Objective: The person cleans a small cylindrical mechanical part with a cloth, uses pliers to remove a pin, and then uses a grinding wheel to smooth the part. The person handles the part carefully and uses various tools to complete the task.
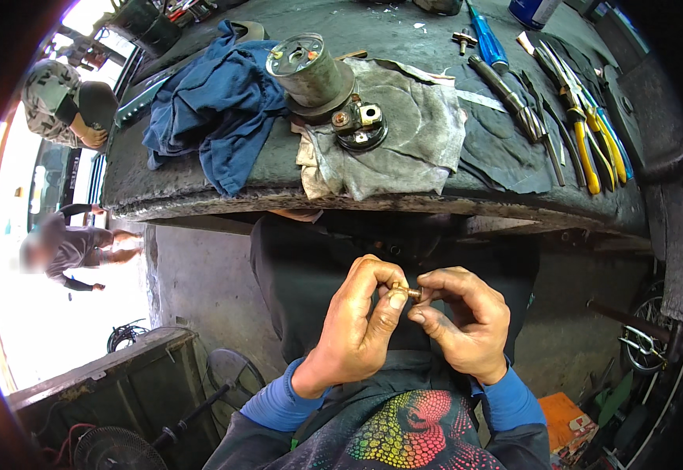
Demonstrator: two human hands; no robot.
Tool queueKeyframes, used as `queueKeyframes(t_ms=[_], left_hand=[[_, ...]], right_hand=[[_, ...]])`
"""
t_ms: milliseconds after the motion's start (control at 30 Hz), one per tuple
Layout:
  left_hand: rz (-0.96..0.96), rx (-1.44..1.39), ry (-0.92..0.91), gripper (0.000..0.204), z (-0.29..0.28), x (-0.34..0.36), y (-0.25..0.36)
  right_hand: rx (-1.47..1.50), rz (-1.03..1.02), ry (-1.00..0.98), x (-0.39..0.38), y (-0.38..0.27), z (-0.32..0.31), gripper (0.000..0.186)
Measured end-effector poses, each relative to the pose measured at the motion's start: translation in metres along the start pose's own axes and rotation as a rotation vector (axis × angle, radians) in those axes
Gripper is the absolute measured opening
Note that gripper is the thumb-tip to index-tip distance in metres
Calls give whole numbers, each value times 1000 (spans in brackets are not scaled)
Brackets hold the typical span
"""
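Above my lap, my left hand [357,321] pinches a small brass-coloured bolt [414,293] between thumb and bent fingers. My right hand [471,321] has its curled fingertips at the bolt's other end; the exact contact is partly hidden by the fingers. On the bench beyond, a metal cylinder [310,82] with an open end stands upright. Beside it lies a round black cap [361,135] with a copper-coloured terminal and a square opening. Both rest on a stained grey cloth [424,149].
A crumpled blue cloth [228,117] lies on the bench's left side. To the right are a splined shaft [506,98], a blue screwdriver [489,39] and yellow-handled pliers [584,141]. The bench edge [373,202] runs beyond my hands. A fan [110,450] stands lower left; two people are at far left.
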State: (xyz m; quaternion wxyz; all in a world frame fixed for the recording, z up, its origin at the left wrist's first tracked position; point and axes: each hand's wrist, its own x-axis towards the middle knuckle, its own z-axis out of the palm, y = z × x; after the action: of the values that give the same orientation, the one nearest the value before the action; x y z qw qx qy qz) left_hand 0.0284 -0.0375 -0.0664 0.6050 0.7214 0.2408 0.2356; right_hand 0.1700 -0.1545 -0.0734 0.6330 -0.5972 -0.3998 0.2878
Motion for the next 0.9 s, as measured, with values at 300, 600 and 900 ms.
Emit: queueKeyframes(t_ms=[300,600,900], left_hand=[[-1,-23,-19,10,1,-1,-3],[-101,-288,-63,14,5,-1,-12],[-334,-838,-152,24,7,0,-14]], right_hand=[[-294,-201,-25,8,-3,-5,28],[-280,-195,-83,9,-5,-9,31],[-409,-354,-5,11,-6,-8,39]])
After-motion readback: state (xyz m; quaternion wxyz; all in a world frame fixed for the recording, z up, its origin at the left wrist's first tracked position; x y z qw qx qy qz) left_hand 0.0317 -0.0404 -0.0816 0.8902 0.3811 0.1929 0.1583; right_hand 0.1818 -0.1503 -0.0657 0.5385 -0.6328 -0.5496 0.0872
